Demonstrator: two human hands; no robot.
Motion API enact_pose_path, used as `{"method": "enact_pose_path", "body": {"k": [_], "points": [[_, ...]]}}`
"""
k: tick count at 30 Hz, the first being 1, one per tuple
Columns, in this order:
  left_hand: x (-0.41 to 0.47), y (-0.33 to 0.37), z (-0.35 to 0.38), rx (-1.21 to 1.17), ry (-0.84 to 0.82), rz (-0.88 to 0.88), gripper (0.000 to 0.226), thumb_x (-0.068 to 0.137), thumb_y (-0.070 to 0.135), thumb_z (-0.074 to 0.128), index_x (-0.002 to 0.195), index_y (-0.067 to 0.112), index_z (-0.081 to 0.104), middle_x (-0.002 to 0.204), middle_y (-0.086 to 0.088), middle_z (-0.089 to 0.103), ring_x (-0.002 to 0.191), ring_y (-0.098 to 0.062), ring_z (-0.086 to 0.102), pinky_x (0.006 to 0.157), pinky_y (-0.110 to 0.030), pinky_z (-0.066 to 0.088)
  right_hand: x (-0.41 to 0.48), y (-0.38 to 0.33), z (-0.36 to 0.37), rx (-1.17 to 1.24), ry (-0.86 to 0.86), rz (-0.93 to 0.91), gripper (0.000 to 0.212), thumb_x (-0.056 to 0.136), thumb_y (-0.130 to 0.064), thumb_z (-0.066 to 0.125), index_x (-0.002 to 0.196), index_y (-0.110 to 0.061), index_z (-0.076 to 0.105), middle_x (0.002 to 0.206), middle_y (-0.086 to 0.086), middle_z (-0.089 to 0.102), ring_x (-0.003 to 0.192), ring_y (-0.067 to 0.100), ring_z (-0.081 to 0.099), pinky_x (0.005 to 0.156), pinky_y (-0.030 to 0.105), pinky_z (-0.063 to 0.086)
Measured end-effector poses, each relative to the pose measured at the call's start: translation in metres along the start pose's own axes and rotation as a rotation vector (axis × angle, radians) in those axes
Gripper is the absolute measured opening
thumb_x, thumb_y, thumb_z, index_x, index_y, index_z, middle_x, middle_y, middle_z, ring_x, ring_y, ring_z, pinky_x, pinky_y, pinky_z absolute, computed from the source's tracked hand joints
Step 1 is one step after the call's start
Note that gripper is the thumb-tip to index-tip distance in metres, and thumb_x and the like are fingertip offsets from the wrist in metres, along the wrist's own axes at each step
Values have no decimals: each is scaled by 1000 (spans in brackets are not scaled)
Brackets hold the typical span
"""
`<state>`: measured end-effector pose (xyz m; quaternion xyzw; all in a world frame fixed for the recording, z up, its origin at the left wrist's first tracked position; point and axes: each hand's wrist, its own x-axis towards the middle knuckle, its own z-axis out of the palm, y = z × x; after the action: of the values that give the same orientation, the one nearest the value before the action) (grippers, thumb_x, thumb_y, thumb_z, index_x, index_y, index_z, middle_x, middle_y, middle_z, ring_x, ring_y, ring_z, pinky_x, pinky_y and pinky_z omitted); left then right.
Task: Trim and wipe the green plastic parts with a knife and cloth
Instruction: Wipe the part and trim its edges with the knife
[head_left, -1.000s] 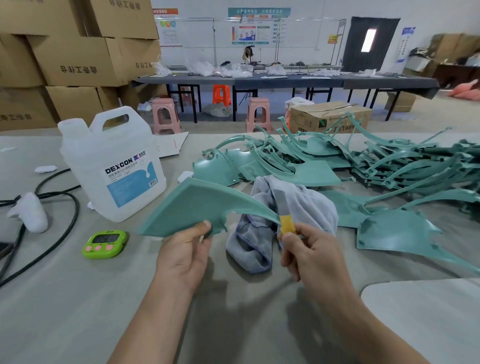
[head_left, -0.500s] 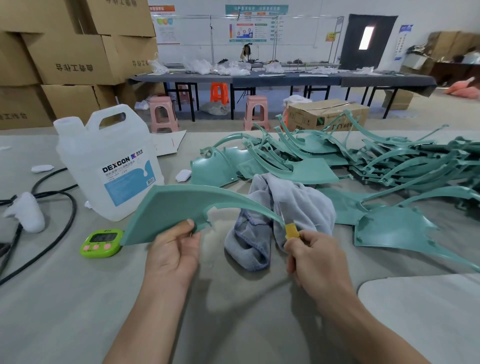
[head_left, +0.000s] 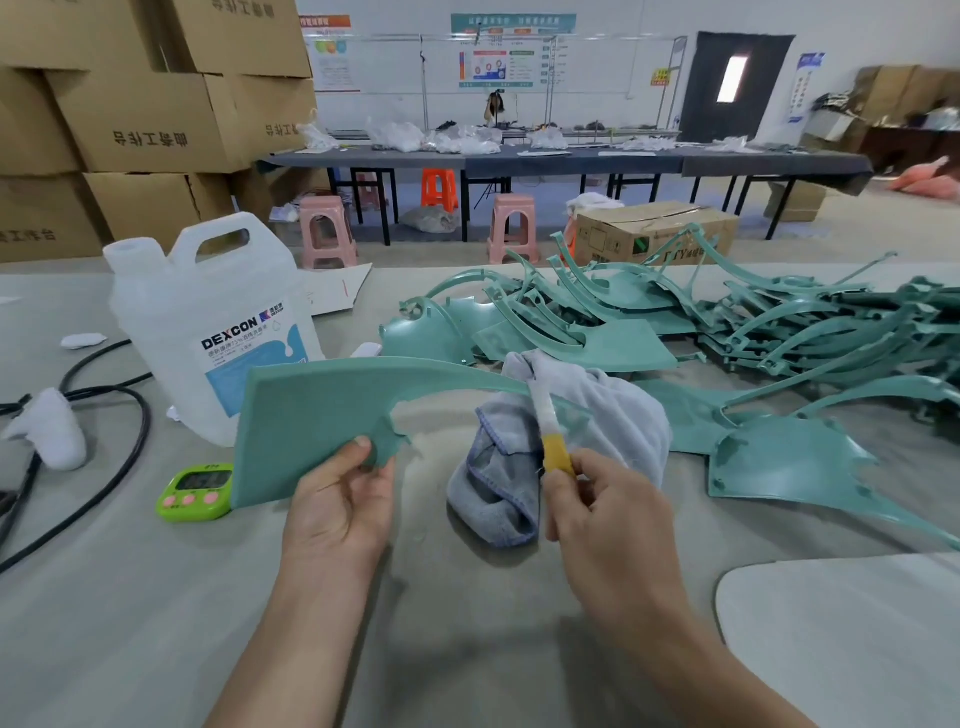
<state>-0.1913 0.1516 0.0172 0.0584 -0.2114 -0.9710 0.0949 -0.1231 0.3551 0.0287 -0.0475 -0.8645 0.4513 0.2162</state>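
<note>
Task so far: We are trimming one green part (head_left: 311, 415). Most looks left: a big pile of green parts (head_left: 779, 322) waits at the surface's (head_left: 130, 623) far right.
Left: Our left hand (head_left: 337, 499) pinches its low edge, up off the surface.
Right: Our right hand (head_left: 597, 514) grips the knife (head_left: 550, 436), blade at the part's thin arm.
Cloth: The cloth (head_left: 623, 415) lies just behind the knife, unused.

A grey table (head_left: 156, 623) bears a jug (head_left: 208, 332), timer (head_left: 195, 486), cable (head_left: 104, 467), cloth (head_left: 597, 415) and heaped green parts (head_left: 779, 332)
</note>
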Motion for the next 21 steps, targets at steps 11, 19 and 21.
{"method": "enact_pose_path", "body": {"k": [11,19,21], "points": [[0,-1,1,36,81,-72,35,96,-10,45,97,14,70,94,-1,77,84,-15,76,68,-30,62,3,5,-4,-1,79,12,31,93,-26,61,65,-16,55,55,-3,62,53,19,55,58,39,48],[-4,-7,10,142,143,-97,30,94,-6,55,107,12,76,113,-7,75,98,-21,73,71,-35,64,14,16,-15,48,206,122,30,91,-18,63,64,-12,50,46,-2,46,47,15,35,50,37,33],[-6,-7,13,175,208,-65,26,93,-5,61,87,13,79,97,-5,79,79,-16,76,58,-30,61,11,15,-14,58,189,66,30,93,-21,62,66,-15,51,51,2,52,49,21,41,52,39,37]]}}
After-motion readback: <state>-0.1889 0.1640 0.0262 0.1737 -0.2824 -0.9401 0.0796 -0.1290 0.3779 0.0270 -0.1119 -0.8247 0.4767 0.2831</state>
